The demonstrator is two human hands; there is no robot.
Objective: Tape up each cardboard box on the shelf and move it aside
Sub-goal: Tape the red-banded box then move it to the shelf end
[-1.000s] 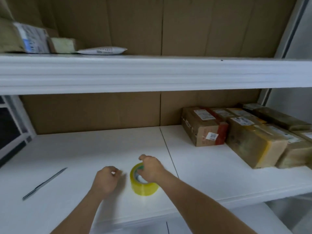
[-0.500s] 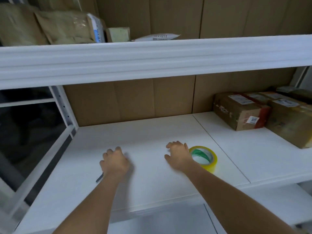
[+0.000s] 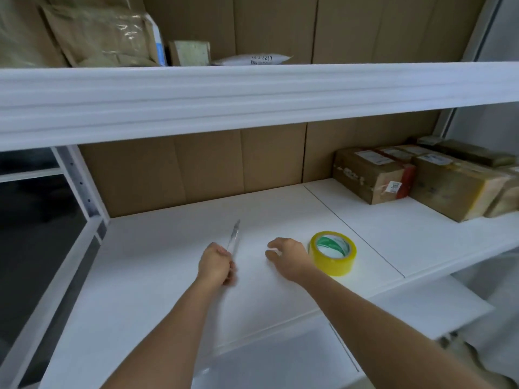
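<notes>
My left hand grips a thin grey blade-like tool that points up and away over the white shelf. My right hand hovers with loosely curled fingers and holds nothing, just left of a yellow tape roll that lies flat on the shelf. Taped cardboard boxes stand at the right end of the shelf: a brown one with a red strip and a larger one with yellow tape, with more behind them.
A white upper shelf overhangs the work area and carries padded envelopes and a small box. Brown cardboard lines the back wall. A metal upright bounds the shelf on the left. A lower shelf shows below.
My left hand has picked the grey tool up off the shelf and raised it. My right hand has left the tape roll and now hovers beside it. The view has shifted left.
</notes>
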